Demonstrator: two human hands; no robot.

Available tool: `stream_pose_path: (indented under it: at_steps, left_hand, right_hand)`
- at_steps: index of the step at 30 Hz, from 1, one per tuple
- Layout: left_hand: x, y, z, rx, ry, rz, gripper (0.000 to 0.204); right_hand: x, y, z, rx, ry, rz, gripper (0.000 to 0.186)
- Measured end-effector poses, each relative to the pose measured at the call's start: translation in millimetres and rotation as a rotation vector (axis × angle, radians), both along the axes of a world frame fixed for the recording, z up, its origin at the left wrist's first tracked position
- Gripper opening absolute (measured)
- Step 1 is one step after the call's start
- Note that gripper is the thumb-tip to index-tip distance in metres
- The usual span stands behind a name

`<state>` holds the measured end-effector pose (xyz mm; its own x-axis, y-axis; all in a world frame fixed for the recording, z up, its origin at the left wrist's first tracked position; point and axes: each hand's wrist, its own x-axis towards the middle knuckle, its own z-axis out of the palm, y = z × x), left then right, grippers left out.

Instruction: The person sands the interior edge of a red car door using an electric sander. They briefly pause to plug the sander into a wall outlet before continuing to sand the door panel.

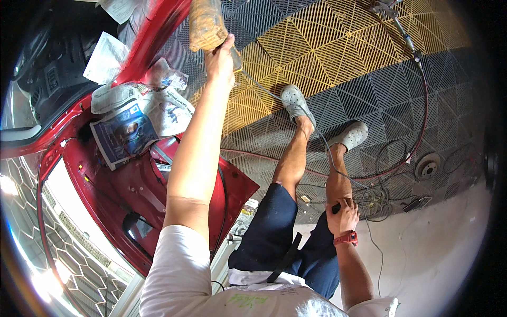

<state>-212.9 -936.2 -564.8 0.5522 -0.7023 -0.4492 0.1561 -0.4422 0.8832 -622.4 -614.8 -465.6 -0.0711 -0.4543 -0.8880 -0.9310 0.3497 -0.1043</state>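
two hands are at work, well apart. the left hand [219,59] is raised on an outstretched arm, fingers curled shut around the lower end of a dusty tan cylindrical tool [205,24] held against the edge of the red painted car body panel [158,31]; the high reach seems to keep the tool pressed to the panel's rim. a thin grey hose [322,142] runs from that hand across the floor toward the right hand [343,214], which rests low by the thigh, fingers closed on a small black object; whether it grips the hose too i cannot tell. a red wristwatch [346,239] sits on that wrist.

newspaper sheets [127,124] are taped over the red door opening, apparently as masking. the person stands in grey clogs [296,103] on yellow and grey plastic grid floor tiles [338,47]. a long red hose [417,132] loops over the tiles, and a round metal brake disc [428,167] lies near its curve beside tangled dark cables [377,203].
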Motion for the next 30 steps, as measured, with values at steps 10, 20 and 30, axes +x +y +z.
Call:
stream_pose_path:
  at_steps: [10, 20, 30]
  left_hand:
    - [-61.6, -35.1, 13.1, -0.12, -0.022, -0.081, 0.04]
    - [-54.6, -33.4, -10.5, 0.081, 0.042, -0.246, 0.041]
    - [17.3, 18.6, -38.0, 0.126, 0.004, -0.011, 0.063]
  right_hand:
    - [-2.5, 2.2, 0.6, -0.079, -0.003, 0.036, 0.042]
    - [-0.8, -1.0, 2.0, -0.024, 0.014, 0.028, 0.043]
    - [-1.7, 1.5, -1.1, -0.026, 0.009, 0.029, 0.043]
